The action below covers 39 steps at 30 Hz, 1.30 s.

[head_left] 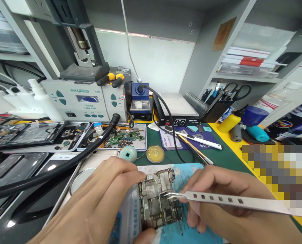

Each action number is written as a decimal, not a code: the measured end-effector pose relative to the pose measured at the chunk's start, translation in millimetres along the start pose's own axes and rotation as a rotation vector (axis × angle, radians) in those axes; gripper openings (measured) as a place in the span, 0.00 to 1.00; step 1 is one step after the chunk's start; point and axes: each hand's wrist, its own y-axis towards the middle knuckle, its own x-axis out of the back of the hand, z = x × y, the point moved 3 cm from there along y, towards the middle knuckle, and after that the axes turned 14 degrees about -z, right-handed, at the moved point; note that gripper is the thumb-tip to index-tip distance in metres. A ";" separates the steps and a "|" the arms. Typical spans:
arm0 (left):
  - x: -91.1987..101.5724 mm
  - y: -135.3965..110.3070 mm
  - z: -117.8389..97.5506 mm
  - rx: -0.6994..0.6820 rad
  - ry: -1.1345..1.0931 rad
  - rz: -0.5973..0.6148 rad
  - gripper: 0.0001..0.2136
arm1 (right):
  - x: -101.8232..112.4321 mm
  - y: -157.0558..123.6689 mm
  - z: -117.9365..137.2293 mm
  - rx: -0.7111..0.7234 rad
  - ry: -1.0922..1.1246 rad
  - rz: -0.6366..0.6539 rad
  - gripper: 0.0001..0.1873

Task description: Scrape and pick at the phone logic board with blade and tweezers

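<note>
The phone logic board (157, 200) lay on a blue work mat (191, 171) on the tabletop (224, 159), close in front of the person. The left hand (100, 203) had its fingers pressed on the board's left edge and the thumb at its near end, probably to pin it flat against sliding. The right hand (217, 200) had its fingers closed around steel tweezers (229, 200), low beside the board, likely for steadiness. The board's long axis ran from near to far, its far end pointing toward a flux tin (155, 154). The tweezers lay crosswise, tips pointing left onto the board's middle.
</note>
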 end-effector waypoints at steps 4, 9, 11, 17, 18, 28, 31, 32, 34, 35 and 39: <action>2.3 3.6 9.2 0.027 -0.026 0.054 0.15 | -0.6 -1.4 2.7 -0.055 -0.008 -0.108 0.07; 1.5 -1.2 -6.1 0.031 0.001 -0.027 0.16 | 1.9 3.8 0.3 0.003 -0.051 0.028 0.04; 2.2 -5.1 -9.7 0.008 0.036 -0.049 0.19 | 3.6 5.9 0.9 -0.030 -0.039 0.028 0.06; 7.9 -3.9 -2.5 -0.143 0.149 0.157 0.25 | 2.4 5.0 13.6 -0.121 0.104 0.007 0.17; 9.3 -2.0 -1.6 -0.141 0.159 0.175 0.25 | 2.4 5.4 14.6 -0.116 0.137 0.039 0.16; 9.4 -5.0 -2.7 -0.180 0.169 0.163 0.22 | 7.1 11.5 14.7 -0.197 0.322 0.104 0.12; 7.1 -1.4 -3.6 -0.164 0.118 0.040 0.17 | 5.4 11.6 16.9 -0.241 0.319 0.078 0.16; 6.2 0.8 -5.2 -0.155 0.089 -0.007 0.14 | 4.5 11.3 16.9 -0.262 0.314 0.077 0.17; 5.3 5.8 -11.1 -0.149 0.005 -0.097 0.10 | 3.0 10.6 16.0 -0.292 0.306 0.080 0.18; 5.0 8.5 -15.1 -0.149 -0.039 -0.127 0.09 | 2.5 10.2 15.3 -0.296 0.303 0.080 0.18; 4.8 17.1 -32.1 -0.162 -0.161 -0.199 0.07 | 1.9 9.2 12.1 -0.256 0.268 0.113 0.18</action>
